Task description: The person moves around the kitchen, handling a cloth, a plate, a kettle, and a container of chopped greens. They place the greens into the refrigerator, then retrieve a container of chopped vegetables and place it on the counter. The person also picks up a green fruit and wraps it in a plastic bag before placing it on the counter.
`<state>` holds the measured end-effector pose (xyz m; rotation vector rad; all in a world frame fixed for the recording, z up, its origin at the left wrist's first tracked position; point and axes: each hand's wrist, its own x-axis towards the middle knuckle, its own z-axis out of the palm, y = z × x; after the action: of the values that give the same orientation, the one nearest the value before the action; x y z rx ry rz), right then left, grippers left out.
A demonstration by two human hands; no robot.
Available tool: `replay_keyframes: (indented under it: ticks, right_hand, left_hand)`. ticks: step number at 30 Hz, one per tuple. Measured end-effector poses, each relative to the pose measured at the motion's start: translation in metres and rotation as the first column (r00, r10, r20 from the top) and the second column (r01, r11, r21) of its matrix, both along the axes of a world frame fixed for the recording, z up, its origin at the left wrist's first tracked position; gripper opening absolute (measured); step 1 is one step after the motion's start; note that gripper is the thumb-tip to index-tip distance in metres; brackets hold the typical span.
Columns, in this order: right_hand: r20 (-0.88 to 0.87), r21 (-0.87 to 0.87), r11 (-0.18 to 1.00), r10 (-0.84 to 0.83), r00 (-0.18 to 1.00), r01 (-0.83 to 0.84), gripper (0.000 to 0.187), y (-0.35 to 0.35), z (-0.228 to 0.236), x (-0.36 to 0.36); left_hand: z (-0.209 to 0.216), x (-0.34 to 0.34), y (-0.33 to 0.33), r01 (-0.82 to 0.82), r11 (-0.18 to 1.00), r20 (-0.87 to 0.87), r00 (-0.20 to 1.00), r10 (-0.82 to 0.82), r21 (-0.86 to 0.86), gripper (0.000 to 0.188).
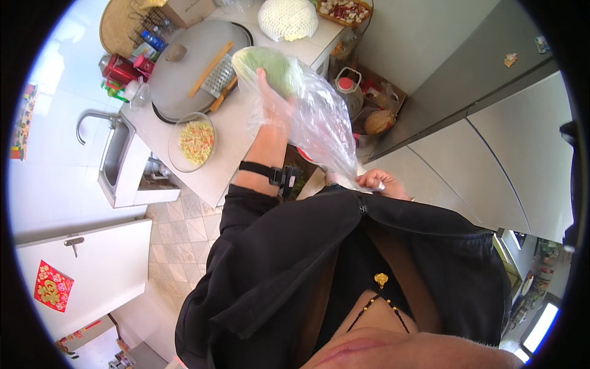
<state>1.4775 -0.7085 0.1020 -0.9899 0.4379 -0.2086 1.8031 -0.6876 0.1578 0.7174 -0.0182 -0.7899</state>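
My left hand point(275, 103) grips a large, pale green, rounded vegetable point(272, 66) above the counter edge; its exact kind does not show. A clear plastic bag point(326, 123) covers the vegetable and part of that hand, then trails down to the right. At its lower end, my right hand point(386, 184) is closed, pinching the gathered plastic near my chest. On the counter left of my left forearm stands a glass bowl point(173, 149) with yellow-green and orange shreds point(196, 142). A metal grater point(219, 77) in a wooden frame lies behind it, on a big grey lid.
The round grey lid point(200, 52) takes up much of the white counter point(236, 138). A melon-like thing in white foam net point(287, 18) and a basket of garlic and chillies point(345, 11) sit at the back. A sink point(117, 157) is at left, a grey refrigerator point(470, 154) at right.
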Motion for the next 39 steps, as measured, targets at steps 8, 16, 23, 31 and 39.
replay_keyframes:
  ticks: [8, 16, 23, 31, 39]
  right_hand:
    - [-0.297, -0.696, 0.666, 0.075, 0.952, -0.269, 0.024, -0.054, -0.003, 0.01]
    - [0.215, -0.346, 0.933, 0.18, 0.96, -0.098, 0.083, -0.069, 0.104, 0.134]
    - [0.177, 0.563, 0.819, 0.009, 0.984, -0.108, 0.064, -0.015, 0.049, 0.143]
    - [0.344, 0.479, 0.875, -0.113, 0.932, -0.071, 0.07, -0.05, 0.044, 0.143]
    - [0.309, 0.528, 0.849, -0.225, 0.924, 0.03, 0.074, -0.069, 0.059, 0.135]
  left_hand:
    - [0.04, -0.003, 0.039, -0.105, 0.988, 0.459, 0.888, 0.041, 0.114, 0.062]
    - [0.061, -0.059, 0.082, 0.118, 0.951, 0.763, 0.572, -0.301, 0.287, 0.069]
    - [0.055, -0.055, 0.089, -0.409, 0.716, 0.778, -0.021, -0.627, 0.566, 0.077]
    - [0.056, 0.014, 0.169, -0.542, 0.743, 0.527, 0.795, 0.301, 0.393, 0.048]
    - [-0.045, -0.082, 0.221, 0.406, 0.664, 0.394, 0.569, -0.722, 0.628, 0.032]
